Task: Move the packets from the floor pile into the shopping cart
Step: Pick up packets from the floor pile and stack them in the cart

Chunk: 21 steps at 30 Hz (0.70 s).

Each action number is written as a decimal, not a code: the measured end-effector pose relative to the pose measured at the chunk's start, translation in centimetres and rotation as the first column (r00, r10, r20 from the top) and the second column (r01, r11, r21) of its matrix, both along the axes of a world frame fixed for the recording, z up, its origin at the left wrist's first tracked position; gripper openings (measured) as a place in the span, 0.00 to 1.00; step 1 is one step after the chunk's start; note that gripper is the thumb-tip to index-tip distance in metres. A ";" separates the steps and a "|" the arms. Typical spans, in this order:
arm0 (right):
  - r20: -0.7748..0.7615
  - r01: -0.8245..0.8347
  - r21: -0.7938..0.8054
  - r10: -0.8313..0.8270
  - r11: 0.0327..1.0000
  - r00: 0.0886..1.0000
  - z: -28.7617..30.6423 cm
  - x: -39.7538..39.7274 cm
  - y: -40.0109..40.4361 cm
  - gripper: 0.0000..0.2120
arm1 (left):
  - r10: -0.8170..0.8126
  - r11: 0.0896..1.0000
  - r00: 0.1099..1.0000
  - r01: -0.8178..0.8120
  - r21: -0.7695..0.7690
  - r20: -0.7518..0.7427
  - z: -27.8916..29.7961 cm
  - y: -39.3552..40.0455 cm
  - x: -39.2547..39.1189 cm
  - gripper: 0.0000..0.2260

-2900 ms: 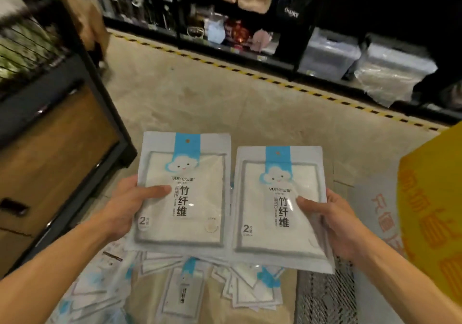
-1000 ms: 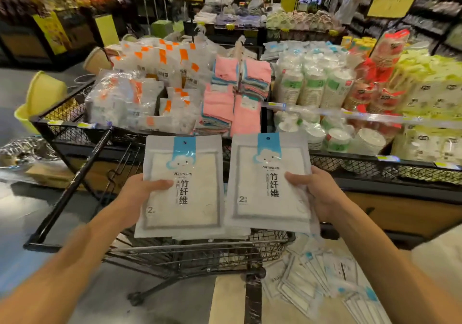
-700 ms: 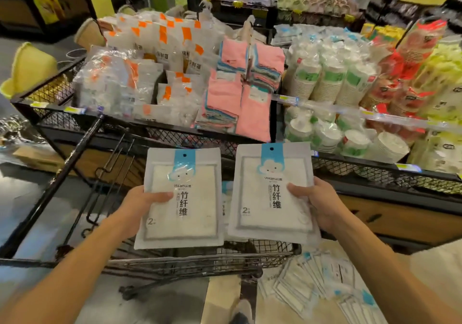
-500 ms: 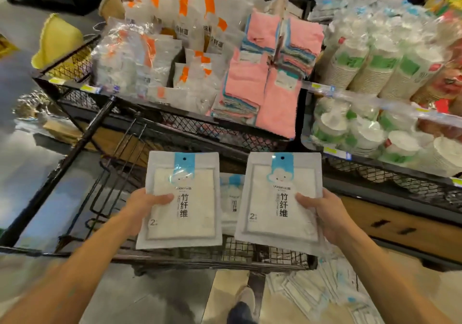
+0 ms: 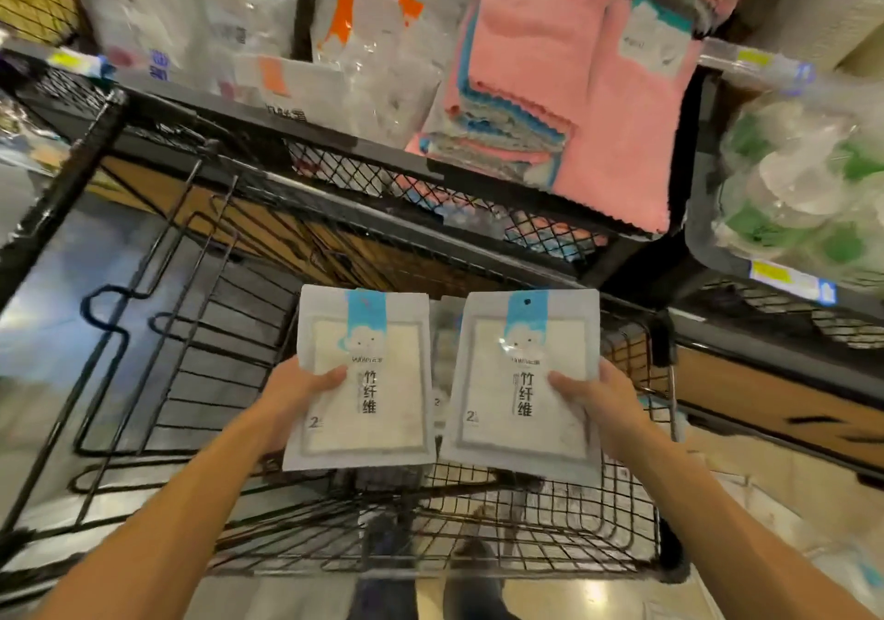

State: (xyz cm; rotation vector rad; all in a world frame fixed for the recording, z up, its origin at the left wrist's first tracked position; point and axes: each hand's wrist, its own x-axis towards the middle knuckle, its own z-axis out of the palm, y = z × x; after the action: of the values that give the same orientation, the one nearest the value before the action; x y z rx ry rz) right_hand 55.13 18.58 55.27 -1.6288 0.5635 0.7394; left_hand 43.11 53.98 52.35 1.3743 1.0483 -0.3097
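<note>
Both hands are gripping a packet each. The left hand (image 5: 296, 392) has its thumb across the front of the left packet (image 5: 361, 375) with the fingers curled behind its left edge, and the right hand (image 5: 600, 397) does the same on the right edge of the right packet (image 5: 524, 382). The two packets sit side by side, nearly touching, faces toward the camera, blue header strips pointing to the far side, so the long axis runs near-to-far. The right one is tilted a touch clockwise.

Compared to half a second ago, the view has dipped and closed in: the packets are now right above the wire basket of the shopping cart (image 5: 478, 538), not just at its near rim, and the far shelf fills way more of the top. The grips haven't changed.

More packets show in the gap between the two, down in the cart, too blurry to count. Beyond the cart, pink cloths (image 5: 574, 93) hang over the mesh shelf (image 5: 430, 184), with clear bagged goods (image 5: 239, 21) to the left and green-and-white cups (image 5: 803, 179) to the right.
</note>
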 end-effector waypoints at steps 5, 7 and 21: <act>-0.057 -0.002 -0.024 0.001 1.000 0.998 -7.6 1.8 2.8 0.16 | -0.063 0.998 0.997 0.063 -0.002 -0.033 -7.5 2.9 2.9 0.13; -0.075 0.007 -0.036 -0.010 0.999 0.997 -10.4 2.5 3.6 0.17 | -0.060 0.998 0.997 0.061 0.001 -0.048 -10.1 3.8 3.7 0.14; 0.083 -0.127 -0.679 0.247 0.723 0.965 -17.7 1.5 8.9 0.20 | -0.278 0.642 0.926 0.376 0.668 -0.254 -16.4 0.3 6.0 0.36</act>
State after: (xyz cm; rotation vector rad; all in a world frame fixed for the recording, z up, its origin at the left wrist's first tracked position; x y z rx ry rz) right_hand 56.60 27.47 37.58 -2.4360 0.5813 0.5565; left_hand 49.06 54.25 36.00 2.2991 1.0626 -0.2698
